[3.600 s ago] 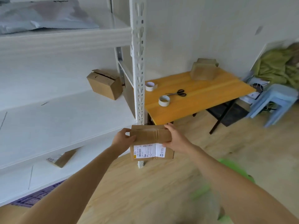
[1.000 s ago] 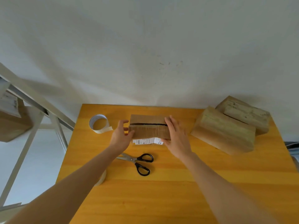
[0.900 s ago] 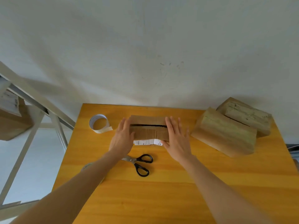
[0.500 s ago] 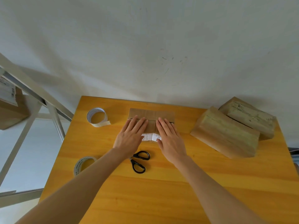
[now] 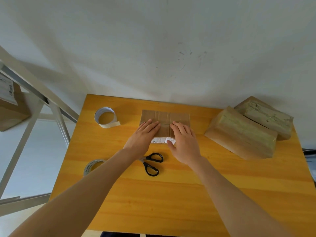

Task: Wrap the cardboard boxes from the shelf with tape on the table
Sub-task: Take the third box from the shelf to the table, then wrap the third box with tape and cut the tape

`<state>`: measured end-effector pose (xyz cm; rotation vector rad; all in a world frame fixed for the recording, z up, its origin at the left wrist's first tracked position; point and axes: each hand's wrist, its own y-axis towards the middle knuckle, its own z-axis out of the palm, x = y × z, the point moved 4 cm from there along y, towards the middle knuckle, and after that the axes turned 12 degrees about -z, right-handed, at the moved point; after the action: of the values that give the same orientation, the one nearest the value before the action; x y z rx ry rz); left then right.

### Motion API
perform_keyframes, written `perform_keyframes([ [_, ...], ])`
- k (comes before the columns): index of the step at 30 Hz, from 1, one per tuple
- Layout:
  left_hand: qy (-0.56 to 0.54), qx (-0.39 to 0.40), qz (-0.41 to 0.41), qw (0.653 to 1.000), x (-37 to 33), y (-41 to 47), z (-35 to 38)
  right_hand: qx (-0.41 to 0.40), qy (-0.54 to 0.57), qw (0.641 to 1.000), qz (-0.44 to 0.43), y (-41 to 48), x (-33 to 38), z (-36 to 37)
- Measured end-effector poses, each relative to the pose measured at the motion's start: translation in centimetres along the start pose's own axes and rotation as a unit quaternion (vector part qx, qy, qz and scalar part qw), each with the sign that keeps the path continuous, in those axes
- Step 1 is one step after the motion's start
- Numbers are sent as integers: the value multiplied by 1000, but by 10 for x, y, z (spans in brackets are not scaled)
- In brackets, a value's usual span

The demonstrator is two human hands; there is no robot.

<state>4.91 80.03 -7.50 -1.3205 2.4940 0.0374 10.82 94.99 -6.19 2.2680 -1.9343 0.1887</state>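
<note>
So the cardboard box (image 5: 165,119) sits flat on the yellow desk (image 5: 171,194), toward the far edge by the wall. Left hand (image 5: 143,136) and right hand (image 5: 183,142) both lie on its top, fingers straight, pressing the flaps down, not gripping. Scissors (image 5: 151,163) just in front, one tape roll (image 5: 105,117) off to the left, another tape roll (image 5: 91,165) half hidden by the left forearm. Two wrapped boxes (image 5: 248,129) on the right.

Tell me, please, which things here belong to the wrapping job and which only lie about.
Job: cardboard box pressed under the left hand and right hand; white tape roll; second tape roll beside the left forearm; scissors.

Lying about: front taped box; rear taped box, both at the right; shelved box, far left.
</note>
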Motion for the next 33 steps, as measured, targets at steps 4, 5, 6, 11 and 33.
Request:
perform_keyframes([
  [4,-88,7,9,996,4,0,-19,-32,7,999,38,11,10,-13],
  [5,-87,9,10,996,4,0,-22,-37,7,998,50,11,12,-14],
  [6,-81,10,5,997,5,0,-25,-42,8,997,63,11,14,-14],
  [11,-31,14,7,999,7,-4,-34,-69,-11,993,93,7,25,-18],
  [33,18,222,-100,970,128,-155,13,59,175,983,-23,-16,184,67],
])
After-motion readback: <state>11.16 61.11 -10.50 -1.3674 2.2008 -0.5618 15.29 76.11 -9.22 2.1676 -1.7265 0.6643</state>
